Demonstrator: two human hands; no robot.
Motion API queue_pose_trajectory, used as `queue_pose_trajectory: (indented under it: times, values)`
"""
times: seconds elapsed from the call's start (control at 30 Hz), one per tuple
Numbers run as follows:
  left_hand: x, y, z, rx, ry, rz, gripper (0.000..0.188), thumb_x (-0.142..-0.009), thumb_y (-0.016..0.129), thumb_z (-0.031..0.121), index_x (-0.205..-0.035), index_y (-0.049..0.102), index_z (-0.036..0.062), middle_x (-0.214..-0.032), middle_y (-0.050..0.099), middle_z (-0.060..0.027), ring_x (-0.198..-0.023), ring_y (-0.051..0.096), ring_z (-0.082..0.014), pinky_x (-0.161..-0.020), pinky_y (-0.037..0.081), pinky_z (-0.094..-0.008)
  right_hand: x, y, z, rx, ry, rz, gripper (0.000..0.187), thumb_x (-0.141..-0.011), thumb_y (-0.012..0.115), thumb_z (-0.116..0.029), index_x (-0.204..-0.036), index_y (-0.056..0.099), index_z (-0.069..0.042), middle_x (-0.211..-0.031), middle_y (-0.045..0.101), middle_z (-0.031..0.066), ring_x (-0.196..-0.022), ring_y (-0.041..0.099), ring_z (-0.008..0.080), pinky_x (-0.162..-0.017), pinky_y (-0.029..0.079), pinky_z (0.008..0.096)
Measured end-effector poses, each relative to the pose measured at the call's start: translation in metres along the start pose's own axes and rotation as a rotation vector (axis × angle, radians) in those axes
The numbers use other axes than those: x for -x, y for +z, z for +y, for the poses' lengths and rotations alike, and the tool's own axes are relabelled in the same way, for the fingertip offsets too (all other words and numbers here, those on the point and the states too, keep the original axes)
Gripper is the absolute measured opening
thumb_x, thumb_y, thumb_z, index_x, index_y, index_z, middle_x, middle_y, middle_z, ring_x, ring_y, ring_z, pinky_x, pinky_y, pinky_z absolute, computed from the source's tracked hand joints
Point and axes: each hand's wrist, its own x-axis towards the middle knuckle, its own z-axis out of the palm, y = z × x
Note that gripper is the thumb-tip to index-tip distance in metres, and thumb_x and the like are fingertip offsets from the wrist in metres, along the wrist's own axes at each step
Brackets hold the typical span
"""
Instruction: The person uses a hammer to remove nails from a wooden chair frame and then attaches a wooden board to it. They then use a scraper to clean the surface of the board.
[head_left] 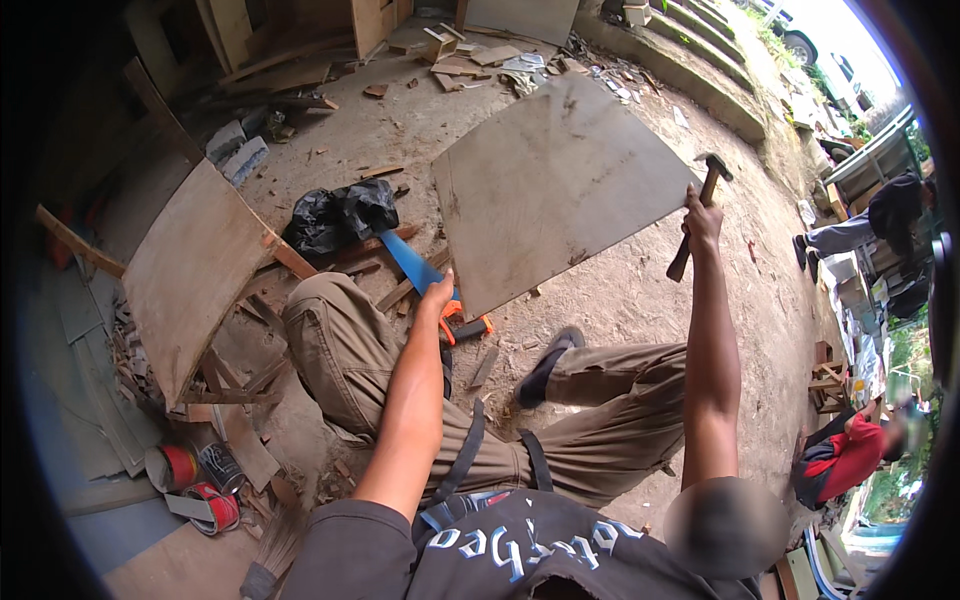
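Far left, a curved wooden panel (pixel 190 275) is leaning over a heap of offcuts, and paint tins (pixel 195 470) are sitting on a blue sheet by the rubble. I'm crouching on a dusty dirt floor (pixel 620 300) littered with wood scraps. A black plastic bag (pixel 340 215) is lying just beyond my knee.

My left hand (pixel 437 295) is reaching down to the near corner of the big grey board (pixel 550 185), fingers pressing on its edge right beside a blue saw (pixel 410 262) with an orange handle. I can't quite tell how tightly that hand is closing.

The board itself is lying flat on the ground ahead of me, tilted cornerwise, dusty and scuffed.

My right hand (pixel 702 222) is wrapping firmly around the wooden handle of a hammer (pixel 700 215), raised at the board's right corner, head pointing up.

Further right, concrete steps (pixel 690 65) are running along the yard's edge, and other people are sitting among stools and clutter.
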Motion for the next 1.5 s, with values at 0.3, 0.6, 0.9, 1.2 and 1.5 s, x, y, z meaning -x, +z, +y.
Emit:
queue_pose_trajectory:
  times: [0.3, 0.6, 0.9, 1.2, 1.5]
  values:
    - [-0.001, -0.04, 0.006, 0.368, 0.27, 0.022, 0.055, -0.094, 0.053, 0.043, -0.113, 0.059, -0.0085, -0.108, 0.064, -0.0145, -0.1, 0.058, -0.0211, -0.087, 0.044, -0.0344, 0.039, -0.012, 0.126, -0.284, 0.475, 0.2, 0.021, -0.086, 0.069, -0.015, -0.082, 0.053, -0.002, -0.068, 0.051, 0.0022, -0.046, 0.041, 0.008, -0.037, 0.034, 0.0222]
    - [0.022, -0.022, 0.015, 0.061, 0.327, 0.206, 0.053, -0.092, 0.056, 0.039, -0.118, 0.058, -0.0081, -0.115, 0.063, -0.0171, -0.106, 0.06, -0.0237, -0.089, 0.045, -0.0344, 0.096, 0.007, 0.2, -0.3, 0.718, 0.399, 0.02, -0.079, 0.071, -0.003, -0.086, 0.052, 0.003, -0.069, 0.052, 0.0082, -0.047, 0.043, 0.013, -0.038, 0.037, 0.0246]
    - [0.008, -0.02, -0.003, -0.13, 0.701, 0.379, 0.048, -0.085, 0.065, 0.043, -0.101, 0.068, -0.0026, -0.096, 0.069, -0.0189, -0.092, 0.067, -0.0311, -0.079, 0.05, -0.0377, 0.105, 0.011, 0.21, -0.266, 0.795, 0.408, 0.015, -0.079, 0.068, 0.0, -0.082, 0.054, 0.004, -0.064, 0.05, 0.0072, -0.047, 0.044, 0.0141, -0.039, 0.038, 0.0263]
    - [0.005, -0.041, -0.011, -0.212, 0.706, 0.477, 0.06, -0.081, 0.067, 0.053, -0.092, 0.067, -0.0062, -0.089, 0.068, -0.0229, -0.088, 0.066, -0.0365, -0.075, 0.051, -0.0415, 0.107, 0.031, 0.213, -0.252, 0.817, 0.345, 0.015, -0.084, 0.067, -0.004, -0.086, 0.055, 0.004, -0.067, 0.052, 0.0074, -0.048, 0.044, 0.0135, -0.039, 0.037, 0.0259]
    - [0.051, -0.043, 0.031, -0.083, 0.889, 0.545, 0.055, -0.085, 0.064, 0.048, -0.079, 0.063, -0.0066, -0.078, 0.065, -0.0253, -0.078, 0.066, -0.0374, -0.064, 0.049, -0.0421, 0.096, 0.05, 0.205, -0.357, 0.726, 0.358, 0.034, -0.08, 0.077, -0.025, -0.083, 0.054, -0.001, -0.068, 0.049, 0.0045, -0.05, 0.044, 0.0126, -0.039, 0.038, 0.0262]
